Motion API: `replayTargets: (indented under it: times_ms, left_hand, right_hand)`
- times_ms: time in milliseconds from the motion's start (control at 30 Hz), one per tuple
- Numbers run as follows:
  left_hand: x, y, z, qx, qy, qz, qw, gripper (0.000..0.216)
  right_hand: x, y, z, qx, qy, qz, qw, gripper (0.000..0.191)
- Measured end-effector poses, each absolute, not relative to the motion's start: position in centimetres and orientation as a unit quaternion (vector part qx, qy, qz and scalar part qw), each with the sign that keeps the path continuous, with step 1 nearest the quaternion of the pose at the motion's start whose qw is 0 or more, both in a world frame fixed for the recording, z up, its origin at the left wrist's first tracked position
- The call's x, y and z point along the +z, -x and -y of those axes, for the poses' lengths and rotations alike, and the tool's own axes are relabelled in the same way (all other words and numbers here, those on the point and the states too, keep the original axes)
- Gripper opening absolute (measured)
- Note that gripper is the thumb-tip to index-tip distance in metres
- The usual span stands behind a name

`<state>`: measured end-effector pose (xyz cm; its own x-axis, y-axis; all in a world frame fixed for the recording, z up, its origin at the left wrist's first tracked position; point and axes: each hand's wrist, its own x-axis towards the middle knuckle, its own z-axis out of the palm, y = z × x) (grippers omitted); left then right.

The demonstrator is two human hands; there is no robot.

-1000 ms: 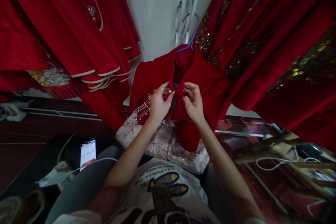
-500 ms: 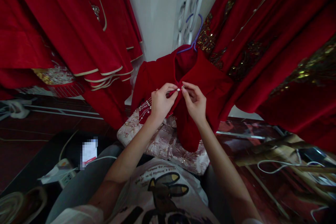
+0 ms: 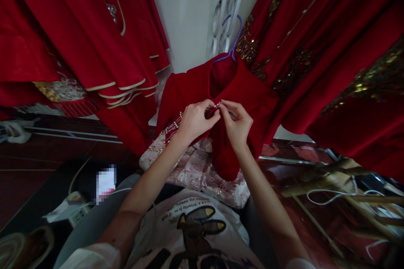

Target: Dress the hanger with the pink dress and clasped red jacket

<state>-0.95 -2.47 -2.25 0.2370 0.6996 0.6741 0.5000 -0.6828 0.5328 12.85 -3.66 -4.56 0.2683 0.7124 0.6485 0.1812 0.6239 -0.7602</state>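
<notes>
A red jacket [image 3: 189,79] hangs on a purple hanger [image 3: 234,48], its lower part resting over a pale pink patterned cushion or cloth [image 3: 195,172] on my lap. My left hand [image 3: 196,121] pinches one front edge of the jacket, just below the neckline. Fingertip to fingertip with it, my right hand [image 3: 237,122] is closed on the opposite front edge. Small pearly beads [image 3: 217,105] glint between the two pinches; whether they are a button or a clasp is partly hidden. Strings of beads [image 3: 174,126] trim the jacket beside my left wrist.
Red garments with pale edging [image 3: 126,59] hang at left, and gold-sequined red garments [image 3: 315,63] at right. A white metal rack [image 3: 227,0] stands behind. At lower left lie a power strip [image 3: 78,214] and a cable; wooden bars [image 3: 331,176] are at right.
My left thumb has moved up and right, closer to my right fingertips, covering most of the white bead that showed before. My right hand has shifted slightly right. The jacket stays in place.
</notes>
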Motion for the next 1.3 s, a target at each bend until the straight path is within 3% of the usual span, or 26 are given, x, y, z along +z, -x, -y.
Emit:
replayTargets:
  times_ms: [233,767,1133,1300]
  left_hand:
    - [-1.3,1.0,1.5,0.438,-0.805,-0.396,0.054,0.007]
    - [-1.2,1.6,0.6,0.333,-0.865,-0.37,-0.065,0.017]
    - [-0.7,1.8,0.4,0.359,-0.862,-0.357,0.03,0.011]
    - [-0.7,2.0,0.2,0.376,-0.862,-0.341,0.016,0.01]
  right_hand:
    - [-4.4,-13.9,3.1,0.281,0.373,0.574,0.672,0.03]
    - [-4.5,-15.5,1.8,0.344,0.354,0.602,0.628,0.034]
    - [-4.1,-15.7,1.5,0.359,0.343,0.596,0.631,0.03]
    - [-3.2,-16.1,1.7,0.37,0.349,0.605,0.613,0.032]
